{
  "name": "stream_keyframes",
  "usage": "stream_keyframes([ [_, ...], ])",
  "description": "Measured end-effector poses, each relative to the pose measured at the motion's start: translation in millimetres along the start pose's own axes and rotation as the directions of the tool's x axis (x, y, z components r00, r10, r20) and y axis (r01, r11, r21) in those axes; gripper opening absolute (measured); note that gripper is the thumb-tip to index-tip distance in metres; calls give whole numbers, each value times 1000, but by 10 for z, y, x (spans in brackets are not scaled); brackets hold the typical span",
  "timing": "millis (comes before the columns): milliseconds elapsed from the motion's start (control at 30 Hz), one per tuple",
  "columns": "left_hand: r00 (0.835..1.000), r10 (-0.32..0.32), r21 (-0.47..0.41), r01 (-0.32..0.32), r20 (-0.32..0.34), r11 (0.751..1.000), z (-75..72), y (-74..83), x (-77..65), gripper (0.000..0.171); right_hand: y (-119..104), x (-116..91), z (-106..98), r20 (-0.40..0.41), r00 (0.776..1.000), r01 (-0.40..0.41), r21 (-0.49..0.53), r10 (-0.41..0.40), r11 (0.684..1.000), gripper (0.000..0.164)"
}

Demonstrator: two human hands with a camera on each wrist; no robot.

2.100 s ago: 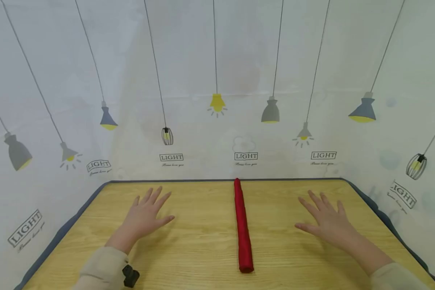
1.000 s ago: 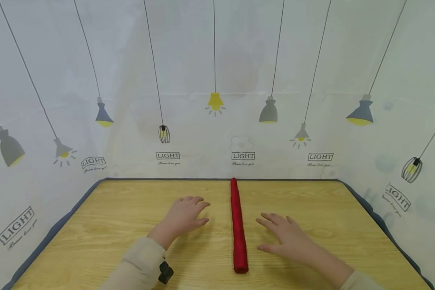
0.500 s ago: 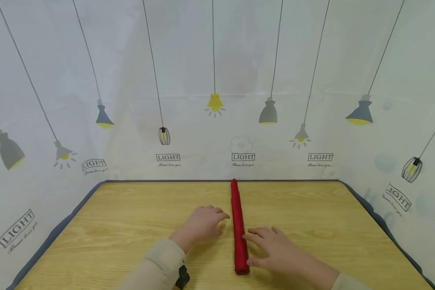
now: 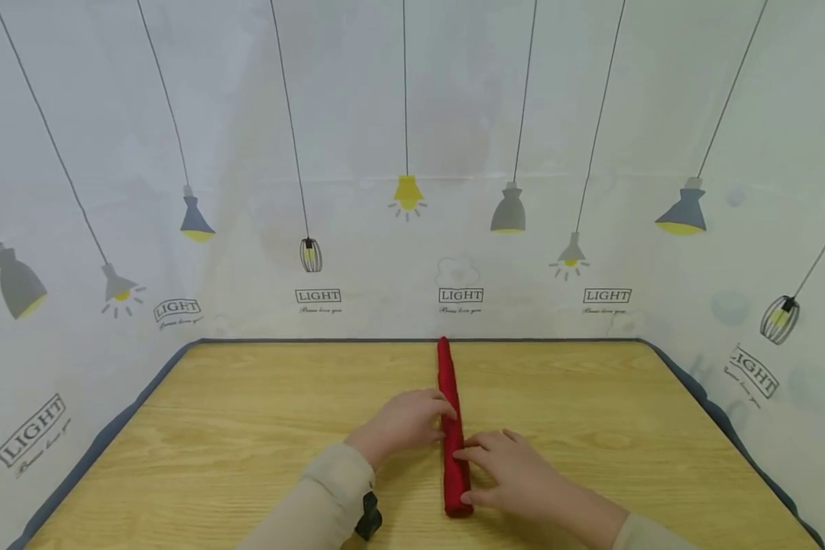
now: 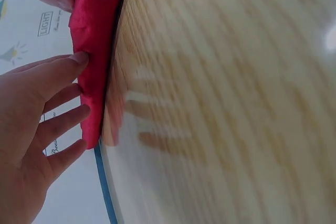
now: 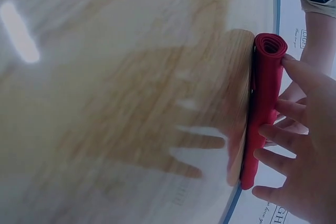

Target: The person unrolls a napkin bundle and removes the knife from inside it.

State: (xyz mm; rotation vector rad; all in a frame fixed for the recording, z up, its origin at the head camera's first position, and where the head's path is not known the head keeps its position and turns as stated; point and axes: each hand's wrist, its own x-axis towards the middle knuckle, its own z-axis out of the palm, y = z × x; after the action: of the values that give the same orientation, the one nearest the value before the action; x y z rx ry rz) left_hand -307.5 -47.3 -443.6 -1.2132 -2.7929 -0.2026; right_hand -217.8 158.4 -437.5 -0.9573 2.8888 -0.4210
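Note:
A long red roll of cloth lies lengthwise on the wooden table, running from the far edge toward me. Its near end shows a spiral of layers in the right wrist view, where the red roll sits flat on the surface. From the left side, my left hand reaches to its middle, fingertips at the cloth. Nearer to me, my right hand touches it from the right, thumb by the near end. In the left wrist view, the left hand's fingers look spread and loosely bent against the red roll.
The table has a dark blue edge. White sheeting printed with hanging lamps surrounds it at the back and sides. A small black device sits at the left cuff.
Both hands have come inward from wide apart on either side of the roll and now touch it. The red roll stays in about the same place.

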Motion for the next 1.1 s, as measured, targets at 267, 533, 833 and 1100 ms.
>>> stream_keyframes([
  [267,996,60,-101,-52,72,994,50,-69,62,26,43,-4,30,3,1000,-11,8,11,1000,59],
  [533,989,100,-97,-90,105,991,47,-17,132,20,32,-16,-39,-21,1000,4,58,-3,998,57],
  [833,992,89,-56,-84,93,995,70,67,221,17,-117,43,-19,-46,993,-106,61,109,992,63],
  [1100,992,41,-59,-34,120,998,39,148,246,13,-152,22,-1,-54,990,-127,89,132,988,55],
])
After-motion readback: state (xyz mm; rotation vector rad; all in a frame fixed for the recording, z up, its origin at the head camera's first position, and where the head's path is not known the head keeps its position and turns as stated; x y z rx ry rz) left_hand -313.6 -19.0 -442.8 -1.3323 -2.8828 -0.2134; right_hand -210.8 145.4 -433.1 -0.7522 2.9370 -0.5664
